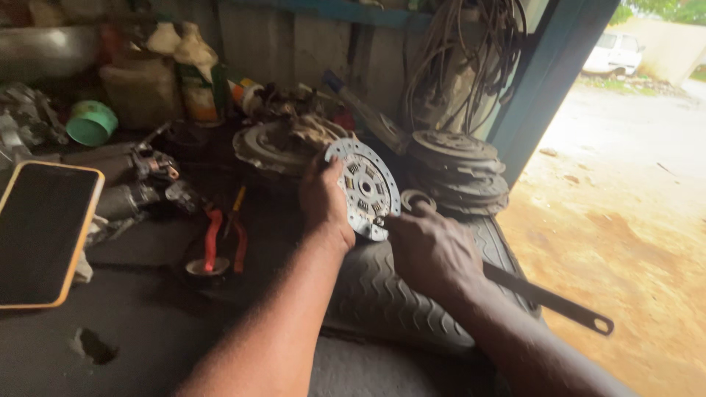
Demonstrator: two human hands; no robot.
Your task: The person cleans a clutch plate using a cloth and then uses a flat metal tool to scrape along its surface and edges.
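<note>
Clutch disc: a round metal clutch disc [364,188] with springs about its hub is standing on edge at the centre of view, its lower rim resting on an old tyre [412,294] lying across the dark workbench [147,345].
Step in hand: judging from the grip, the disc is being held upright and turned for a look at its face or hub.
Left hand: the left hand [323,202] is gripping the disc's rim at about 9 o'clock, thumb on the near face and fingers curling behind, clamped on the edge; the forearm is reaching up from 6 o'clock.
Right hand: the right hand [430,250] is pressing against the disc's lower edge at about 5 o'clock, fingers curled together; whether they are pinching the rim I cannot tell, as the knuckles are hiding them.
Next move calls for: a steady hold at the rim, since the disc is balancing on the tyre's ribbed tread and could be rolling off.
Around it: a stack of worn discs [456,173] is sitting at 2 o'clock of the held one, red-handled pliers [220,239] at 8 o'clock, a phone [44,231] farther out at 9 o'clock, and a flat metal bar [551,301] is passing under the right wrist toward 4 o'clock.
</note>
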